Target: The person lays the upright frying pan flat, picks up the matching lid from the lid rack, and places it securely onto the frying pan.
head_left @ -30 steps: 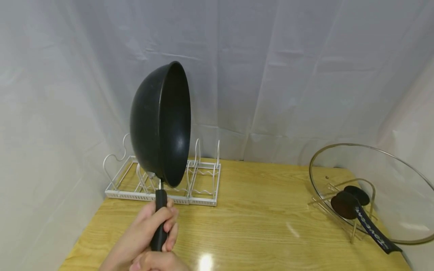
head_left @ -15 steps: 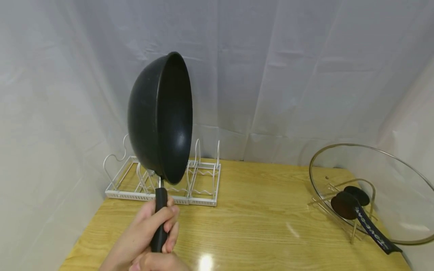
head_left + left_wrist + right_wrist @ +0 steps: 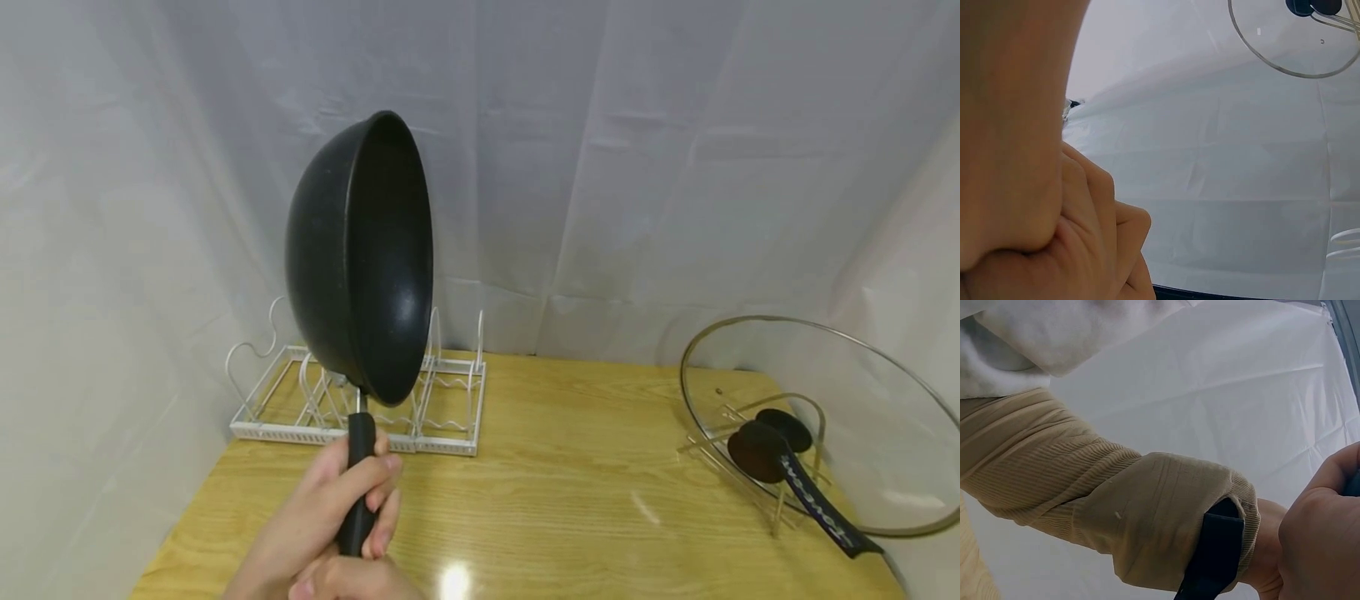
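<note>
A black wok [image 3: 322, 250] is held up on its side in the head view, its hollow turned to the right. My left hand [image 3: 318, 500] grips the black handle [image 3: 362, 437], fingers curled round it. Just below, at the handle's lower end, my right hand [image 3: 360, 579] grips too, partly cut off by the frame. Behind and below the wok stands a white wire rack [image 3: 442, 446], partly hidden by it. The left wrist view shows curled fingers [image 3: 1100, 219] and a dark strip of wok along the bottom. In the right wrist view my right hand [image 3: 1325, 534] closes round something dark.
At the right, a large glass lid [image 3: 757, 318] with a dark knob and a black lettered handle [image 3: 825, 512] leans on a gold wire stand [image 3: 813, 408]. All stand on a wooden table [image 3: 570, 492]. White sheeting [image 3: 637, 183] hangs behind and at the sides.
The wok has risen slightly and shifted a little to the right, and its hollow shows somewhat wider. Both hands keep their grip on the handle. The rack and lid stay in place.
</note>
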Action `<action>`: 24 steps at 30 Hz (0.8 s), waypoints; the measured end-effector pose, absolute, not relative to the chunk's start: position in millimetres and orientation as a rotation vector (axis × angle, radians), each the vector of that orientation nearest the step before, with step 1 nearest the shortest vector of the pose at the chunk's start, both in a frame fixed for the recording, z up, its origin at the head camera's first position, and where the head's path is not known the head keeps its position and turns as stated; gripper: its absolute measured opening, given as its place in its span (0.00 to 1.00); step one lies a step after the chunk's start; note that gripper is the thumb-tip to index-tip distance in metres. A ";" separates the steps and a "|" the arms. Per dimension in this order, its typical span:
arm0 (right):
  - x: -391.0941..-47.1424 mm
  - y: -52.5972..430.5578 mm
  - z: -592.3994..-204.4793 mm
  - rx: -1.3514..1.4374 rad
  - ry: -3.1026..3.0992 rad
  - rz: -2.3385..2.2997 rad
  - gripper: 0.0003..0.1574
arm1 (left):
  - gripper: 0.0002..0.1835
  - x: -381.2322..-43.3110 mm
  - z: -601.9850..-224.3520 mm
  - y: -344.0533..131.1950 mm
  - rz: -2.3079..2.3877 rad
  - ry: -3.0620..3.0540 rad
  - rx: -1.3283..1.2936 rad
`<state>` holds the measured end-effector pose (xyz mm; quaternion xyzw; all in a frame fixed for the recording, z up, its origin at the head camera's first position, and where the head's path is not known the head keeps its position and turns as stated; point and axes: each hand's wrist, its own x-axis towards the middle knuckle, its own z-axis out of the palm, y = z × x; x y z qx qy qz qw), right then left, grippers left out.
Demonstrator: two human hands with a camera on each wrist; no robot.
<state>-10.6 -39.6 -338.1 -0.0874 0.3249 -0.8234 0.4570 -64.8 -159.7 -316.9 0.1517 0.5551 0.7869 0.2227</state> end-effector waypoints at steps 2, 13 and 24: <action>-10.8 -39.2 -338.0 -0.219 0.806 -2.042 0.09 | 0.13 -64.0 -316.3 -158.2 2.182 1.544 0.423; -11.2 -37.5 -335.5 -0.194 0.816 -2.020 0.09 | 0.13 -63.0 -315.2 -154.5 2.209 1.552 0.430; -13.3 -37.1 -334.0 -0.190 0.879 -2.005 0.07 | 0.13 -64.9 -313.9 -152.8 2.181 1.573 0.449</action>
